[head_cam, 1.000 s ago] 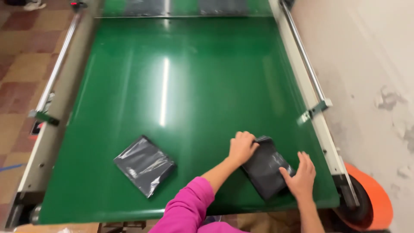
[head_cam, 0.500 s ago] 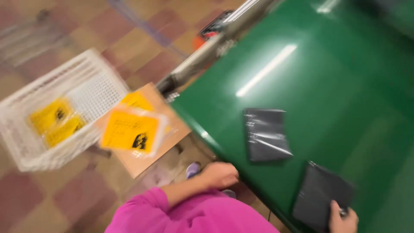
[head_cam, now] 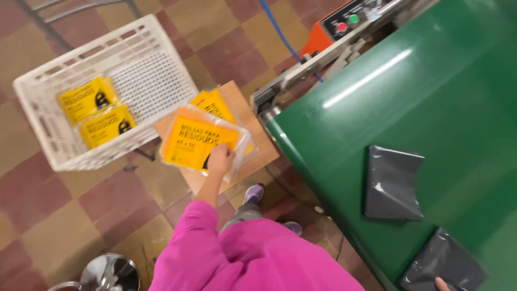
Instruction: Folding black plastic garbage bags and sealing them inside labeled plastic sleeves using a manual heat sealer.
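A hand lifts a yellow packet off a little pile.

The yellow packet (head_cam: 200, 143) is a flat clear bag with yellow inside, and it is up in the air over a small wooden board (head_cam: 253, 161). The left hand (head_cam: 219, 160) pinches its near edge, with the fingers (head_cam: 223, 152) closed tight on it so it does not drop. Just past the fingertips, another yellow packet (head_cam: 218, 103) lies on the board. Farther out from the fingers sits a white basket (head_cam: 156, 81) with two more packets (head_cam: 97, 110) lying flat inside. On the other side is a big green belt (head_cam: 447, 97). A grey bag (head_cam: 393, 183) lies on it. Only one fingertip of the right hand (head_cam: 441, 283) shows, touching a second grey bag (head_cam: 444, 264) at the belt's edge; I cannot tell if it grips.
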